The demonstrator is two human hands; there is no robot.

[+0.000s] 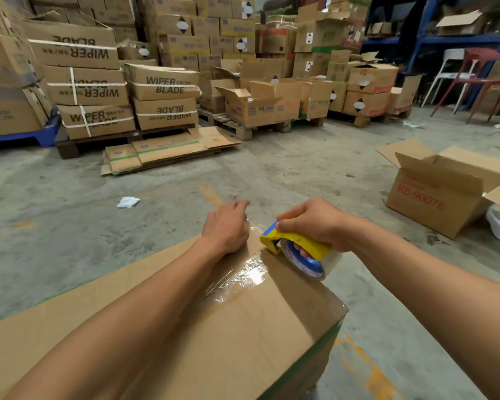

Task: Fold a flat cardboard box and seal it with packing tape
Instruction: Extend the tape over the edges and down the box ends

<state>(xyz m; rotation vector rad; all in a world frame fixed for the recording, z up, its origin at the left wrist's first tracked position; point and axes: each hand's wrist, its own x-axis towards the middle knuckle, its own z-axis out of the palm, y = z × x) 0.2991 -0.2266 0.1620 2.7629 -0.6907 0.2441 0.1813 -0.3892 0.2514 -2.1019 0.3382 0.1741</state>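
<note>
A brown cardboard box [243, 336] stands folded in front of me, its top flaps closed. A strip of clear packing tape [243, 277] runs along the top seam toward the far edge. My right hand [315, 223] grips a yellow and blue tape dispenser [298, 246] holding a clear roll, its front pressed against the box top near the far edge. My left hand [228, 226] lies palm down on the far end of the box top, fingers together, pressing the tape at the edge.
An open box marked KB-9007E [433, 197] sits on the concrete floor at right. Flattened cartons [162, 151] lie ahead by pallets stacked with WIPER BLADE boxes [162, 96]. Crumpled paper [127, 202] lies on the floor. Chairs [474, 82] stand at far right.
</note>
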